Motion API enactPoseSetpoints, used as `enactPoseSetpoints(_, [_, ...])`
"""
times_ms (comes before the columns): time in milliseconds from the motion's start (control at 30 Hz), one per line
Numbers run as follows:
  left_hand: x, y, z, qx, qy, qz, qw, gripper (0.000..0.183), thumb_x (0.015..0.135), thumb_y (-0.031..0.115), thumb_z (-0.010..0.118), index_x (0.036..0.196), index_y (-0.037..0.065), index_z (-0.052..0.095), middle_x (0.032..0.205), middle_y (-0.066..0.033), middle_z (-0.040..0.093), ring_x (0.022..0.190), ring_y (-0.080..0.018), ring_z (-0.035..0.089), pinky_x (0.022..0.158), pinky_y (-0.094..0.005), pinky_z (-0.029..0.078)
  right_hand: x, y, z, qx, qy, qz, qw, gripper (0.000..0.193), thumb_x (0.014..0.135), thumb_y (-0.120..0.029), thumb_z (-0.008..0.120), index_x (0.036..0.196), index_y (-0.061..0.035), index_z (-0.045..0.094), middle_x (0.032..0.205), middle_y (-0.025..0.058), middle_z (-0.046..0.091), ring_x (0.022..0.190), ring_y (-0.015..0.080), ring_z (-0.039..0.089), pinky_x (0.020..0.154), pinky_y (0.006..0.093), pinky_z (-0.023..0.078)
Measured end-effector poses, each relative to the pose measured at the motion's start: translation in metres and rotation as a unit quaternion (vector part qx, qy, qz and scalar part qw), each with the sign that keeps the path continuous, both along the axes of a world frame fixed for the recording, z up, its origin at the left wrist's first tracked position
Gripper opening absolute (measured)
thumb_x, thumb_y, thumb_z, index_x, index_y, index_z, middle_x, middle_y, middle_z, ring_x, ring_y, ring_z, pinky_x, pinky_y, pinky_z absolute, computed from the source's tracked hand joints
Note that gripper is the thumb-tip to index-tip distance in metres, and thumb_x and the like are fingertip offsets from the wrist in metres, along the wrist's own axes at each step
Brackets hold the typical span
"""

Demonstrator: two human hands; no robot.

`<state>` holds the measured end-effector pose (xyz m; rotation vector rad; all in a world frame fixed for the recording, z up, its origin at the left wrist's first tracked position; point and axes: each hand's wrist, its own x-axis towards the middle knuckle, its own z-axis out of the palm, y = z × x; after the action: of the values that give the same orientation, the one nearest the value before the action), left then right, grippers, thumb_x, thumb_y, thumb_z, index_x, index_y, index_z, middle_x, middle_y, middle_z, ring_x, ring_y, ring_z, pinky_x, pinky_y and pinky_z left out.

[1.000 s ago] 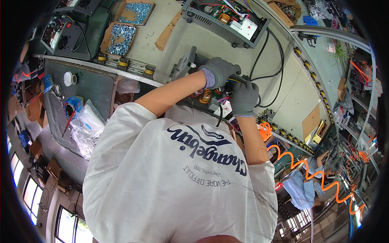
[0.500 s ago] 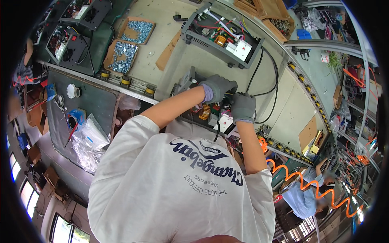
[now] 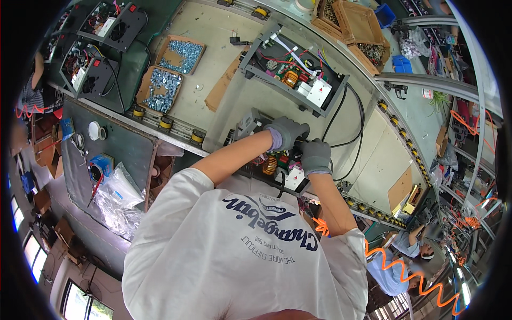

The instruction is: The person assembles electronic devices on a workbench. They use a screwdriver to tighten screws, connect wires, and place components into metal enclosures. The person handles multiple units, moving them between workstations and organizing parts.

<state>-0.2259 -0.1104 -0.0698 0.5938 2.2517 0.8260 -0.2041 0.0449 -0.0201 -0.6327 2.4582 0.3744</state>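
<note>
- Both gloved hands close their grip on the open electronics chassis at frame centre: left hand curled over its top, right hand pinching a black cable.
- The chassis's long axis runs upper left to lower right.
- Both bare forearms reach upward, elbows bent.
- Cardboard boxes of screws sit on the counter, upper left.

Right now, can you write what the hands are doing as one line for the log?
left hand: gloved, on open metal box | right hand: gloved, on same box | black cables: behind | second open box: farther back
</note>
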Motion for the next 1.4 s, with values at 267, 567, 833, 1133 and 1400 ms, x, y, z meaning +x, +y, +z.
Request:
enactPoseSetpoints(267, [-0.02,-0.017,0.033,0.071,0.157,0.211,0.962,0.04,0.08,0.026,0.071,0.115,0.011,0.059,0.109,-0.0119,0.066,0.103,-0.0324,0.063,0.091,-0.0421,0.047,-0.085,-0.024,0.027,-0.039,-0.086,-0.09,0.991,0.024,0.088,-0.028,0.061,0.107,-0.0242,0.074,0.099,0.0095,0.073,0.095,0.0318,0.069,0.079,0.0454,0.054])
enactPoseSetpoints(567, [-0.112,-0.097,0.04,-0.155,0.367,0.314,0.862,0.043,0.079,0.03,0.074,0.119,0.018,0.065,0.123,-0.0134,0.061,0.121,-0.0364,0.048,0.098,-0.0508,0.039,-0.149,-0.108,0.027,-0.192,0.061,-0.176,0.963,0.029,0.091,-0.038,0.055,0.096,-0.0156,0.074,0.092,0.0121,0.072,0.088,0.033,0.069,0.074,0.0471,0.053])
enactPoseSetpoints(833, [-0.099,-0.153,0.008,0.479,0.052,0.576,0.661,0.014,0.103,0.021,0.051,0.099,0.008,0.052,0.077,-0.0031,0.062,0.069,-0.0097,0.058,0.063,-0.0247,0.048,-0.177,-0.135,0.009,-0.218,0.038,-0.274,0.936,0.039,0.093,-0.045,0.056,0.102,-0.011,0.073,0.097,0.0159,0.072,0.094,0.0347,0.069,0.079,0.0469,0.053])
enactPoseSetpoints(1133, [-0.104,-0.148,0.054,-0.015,0.164,0.435,0.885,0.027,0.09,0.027,0.068,0.109,0.008,0.069,0.086,-0.0089,0.07,0.077,-0.0218,0.066,0.07,-0.0321,0.05,-0.216,-0.132,-0.059,-0.522,-0.154,-0.349,0.762,0.033,0.096,-0.034,0.061,0.102,-0.0027,0.07,0.093,0.0158,0.071,0.087,0.0294,0.067,0.078,0.0382,0.05])
enactPoseSetpoints(1400, [-0.12,-0.134,0.063,-0.24,0.257,0.309,0.884,0.034,0.087,0.028,0.062,0.12,0.028,0.069,0.086,-0.0084,0.072,0.088,-0.0252,0.068,0.085,-0.0396,0.044,-0.216,-0.124,-0.022,-0.4,-0.18,-0.282,0.854,0.042,0.1,-0.04,0.052,0.114,-0.0041,0.069,0.113,0.0189,0.069,0.105,0.0334,0.063,0.092,0.0392,0.047])
